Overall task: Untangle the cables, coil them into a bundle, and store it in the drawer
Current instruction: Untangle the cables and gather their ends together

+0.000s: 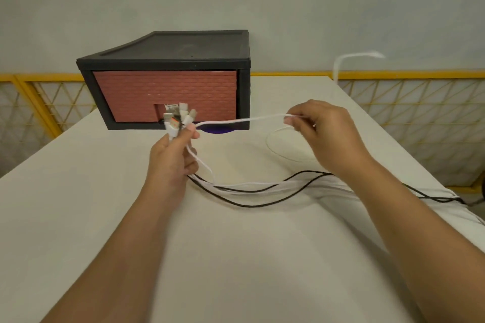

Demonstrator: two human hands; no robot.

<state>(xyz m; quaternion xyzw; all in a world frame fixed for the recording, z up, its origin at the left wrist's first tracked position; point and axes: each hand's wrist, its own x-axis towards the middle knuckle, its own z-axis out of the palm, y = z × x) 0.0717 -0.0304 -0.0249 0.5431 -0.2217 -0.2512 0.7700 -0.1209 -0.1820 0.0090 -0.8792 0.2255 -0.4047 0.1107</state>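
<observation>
My left hand (174, 157) grips a bunch of cable ends, their white and metal plugs (178, 118) sticking up above my fingers. From that fist several white and black cables (252, 191) trail rightward across the table and off its right edge. My right hand (320, 131) pinches one white cable (241, 120) that runs taut between both hands; its free end (354, 56) whips up, blurred, at the right. The drawer unit (168, 47) stands at the back of the table, black-framed with a brick-red drawer front (165, 92) that is closed.
The white table (105, 217) holds everything. A dark purple object (217, 129) peeks from under the drawer unit's front edge. A yellow lattice fence (420, 102) runs behind the table, below a grey wall.
</observation>
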